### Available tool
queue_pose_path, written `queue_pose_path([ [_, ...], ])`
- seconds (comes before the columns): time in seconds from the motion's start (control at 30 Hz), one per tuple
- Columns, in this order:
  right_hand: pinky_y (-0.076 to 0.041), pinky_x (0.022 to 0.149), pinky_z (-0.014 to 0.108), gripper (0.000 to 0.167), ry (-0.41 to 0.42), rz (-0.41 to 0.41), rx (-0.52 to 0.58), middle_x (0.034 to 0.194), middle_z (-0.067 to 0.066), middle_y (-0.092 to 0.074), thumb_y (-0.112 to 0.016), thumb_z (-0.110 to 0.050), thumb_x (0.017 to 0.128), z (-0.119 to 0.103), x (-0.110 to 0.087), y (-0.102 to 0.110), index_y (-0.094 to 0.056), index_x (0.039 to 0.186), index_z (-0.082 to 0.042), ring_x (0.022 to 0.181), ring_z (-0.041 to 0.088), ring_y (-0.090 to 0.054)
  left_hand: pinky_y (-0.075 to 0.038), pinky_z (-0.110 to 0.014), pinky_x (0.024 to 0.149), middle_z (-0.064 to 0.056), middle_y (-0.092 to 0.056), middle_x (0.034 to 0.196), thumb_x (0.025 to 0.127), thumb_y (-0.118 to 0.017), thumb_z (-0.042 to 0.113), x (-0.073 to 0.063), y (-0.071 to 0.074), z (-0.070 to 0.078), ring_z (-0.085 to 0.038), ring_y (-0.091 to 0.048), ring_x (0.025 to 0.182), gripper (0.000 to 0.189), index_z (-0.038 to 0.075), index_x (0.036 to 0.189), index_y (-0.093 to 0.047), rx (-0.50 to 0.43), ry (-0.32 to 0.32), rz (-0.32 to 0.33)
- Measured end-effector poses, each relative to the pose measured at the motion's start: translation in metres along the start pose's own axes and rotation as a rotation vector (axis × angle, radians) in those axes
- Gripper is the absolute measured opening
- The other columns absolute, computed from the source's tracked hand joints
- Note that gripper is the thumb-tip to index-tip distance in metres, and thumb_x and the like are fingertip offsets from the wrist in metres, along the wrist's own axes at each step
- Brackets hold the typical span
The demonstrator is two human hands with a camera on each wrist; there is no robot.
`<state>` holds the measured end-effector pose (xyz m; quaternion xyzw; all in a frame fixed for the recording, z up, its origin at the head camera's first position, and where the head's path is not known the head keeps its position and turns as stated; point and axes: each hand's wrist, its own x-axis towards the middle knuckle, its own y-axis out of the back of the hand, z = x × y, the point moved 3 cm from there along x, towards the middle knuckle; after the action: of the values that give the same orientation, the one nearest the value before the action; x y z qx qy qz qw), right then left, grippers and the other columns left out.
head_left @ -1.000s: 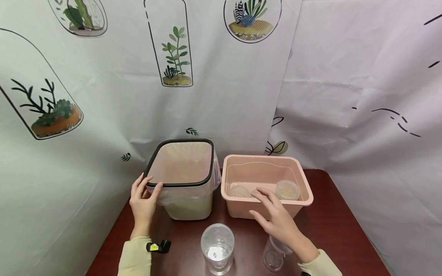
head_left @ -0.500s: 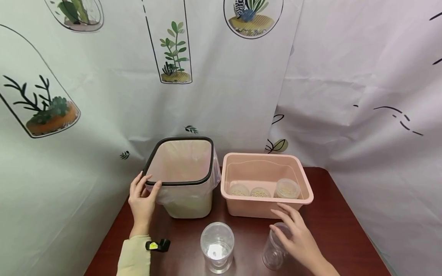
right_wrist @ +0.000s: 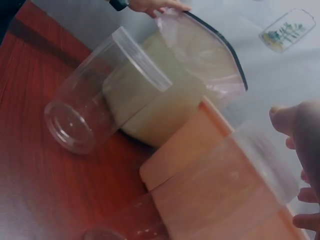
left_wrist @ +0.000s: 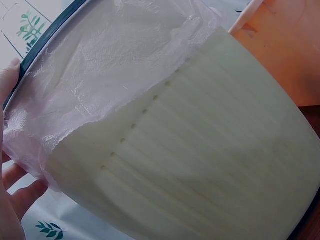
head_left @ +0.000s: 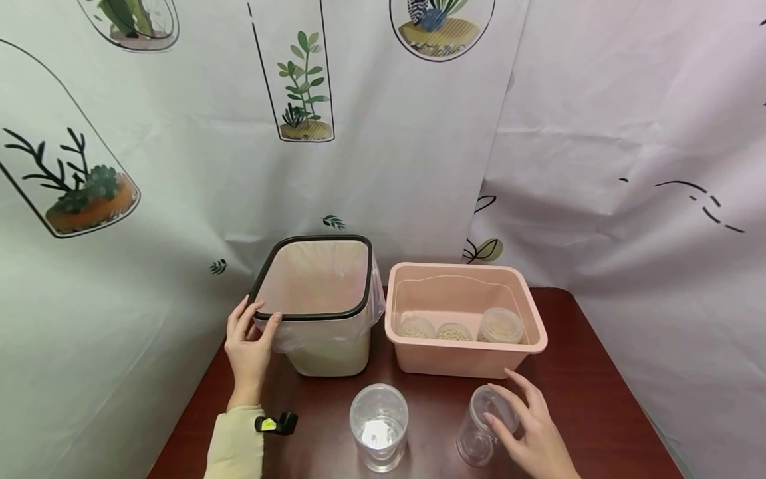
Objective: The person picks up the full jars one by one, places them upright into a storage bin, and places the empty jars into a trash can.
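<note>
My left hand (head_left: 248, 359) holds the near left corner of a trash bin (head_left: 329, 352), its thumb and fingers round the corner just below the black rim. In the left wrist view the fingers (left_wrist: 30, 197) lie against the thin plastic bag (left_wrist: 115, 65) lining the bin. My right hand (head_left: 535, 429) is beside a clear plastic jar (head_left: 475, 432), fingers spread and loosely bent around its upper part. Nothing is gripped in it; whether a fingertip touches the jar cannot be told. Another clear jar (head_left: 379, 426) stands upright at the middle of the table.
A pink plastic basin (head_left: 457, 362) stands right of the bin. Inside it are round clear tubs with pale grains: a larger tub (head_left: 501, 326) at right, a left tub (head_left: 417, 327) and a middle tub (head_left: 453, 332). Behind the dark red table (head_left: 589, 392) hangs a printed curtain (head_left: 413, 166).
My right hand has moved back from over the pink basin's front rim, down and right to the right-hand jar. My left hand has stayed at the bin's corner.
</note>
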<state>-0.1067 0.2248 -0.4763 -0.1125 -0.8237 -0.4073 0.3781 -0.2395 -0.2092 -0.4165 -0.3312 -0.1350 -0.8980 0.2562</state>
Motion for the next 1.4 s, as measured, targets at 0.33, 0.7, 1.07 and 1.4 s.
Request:
queue_pose_path([
  [0.33, -0.029, 0.089, 0.011, 0.062, -0.088, -0.056, 0.010, 0.129, 0.014, -0.047, -0.084, -0.017, 0.064, 0.003, -0.017, -0.005, -0.061, 0.121, -0.014, 0.113, 0.017, -0.043, -0.045, -0.018, 0.084, -0.021, -0.048, 0.130, 0.076, -0.074, -0.001, 0.000, 0.001, -0.003, -0.018, -0.051, 0.113, 0.035, -0.007, 0.109, -0.064, -0.007, -0.006, -0.004],
  [0.7, -0.031, 0.086, 0.009, 0.075, -0.080, -0.113, 0.042, 0.123, 0.008, -0.047, -0.087, -0.025, 0.060, 0.008, -0.022, -0.013, -0.056, 0.126, -0.010, 0.107, 0.007, -0.045, -0.044, -0.017, 0.084, -0.021, -0.047, 0.131, 0.078, -0.073, 0.000, -0.004, 0.000, -0.004, -0.014, -0.051, 0.112, 0.035, -0.006, 0.111, -0.063, -0.020, -0.004, -0.017],
  [1.07, -0.036, 0.082, 0.010, 0.071, 0.007, -0.019, 0.088, 0.118, 0.011, -0.051, -0.087, -0.025, 0.061, -0.001, 0.000, -0.013, -0.058, 0.124, -0.007, 0.102, 0.007, -0.049, -0.044, -0.019, 0.085, -0.021, -0.047, 0.131, 0.078, -0.073, 0.001, -0.002, 0.000, -0.003, -0.015, -0.050, 0.114, 0.035, -0.005, 0.111, -0.064, -0.014, -0.010, -0.025],
  [1.4, -0.033, 0.091, 0.014, 0.063, 0.115, 0.035, 0.226, 0.117, 0.016, -0.052, -0.080, -0.032, 0.072, -0.008, 0.039, -0.005, -0.058, 0.121, 0.000, 0.105, 0.015, -0.050, -0.044, -0.017, 0.084, -0.021, -0.047, 0.131, 0.078, -0.073, 0.001, -0.001, 0.002, -0.004, -0.014, -0.050, 0.113, 0.034, -0.006, 0.110, -0.064, -0.007, -0.006, -0.017],
])
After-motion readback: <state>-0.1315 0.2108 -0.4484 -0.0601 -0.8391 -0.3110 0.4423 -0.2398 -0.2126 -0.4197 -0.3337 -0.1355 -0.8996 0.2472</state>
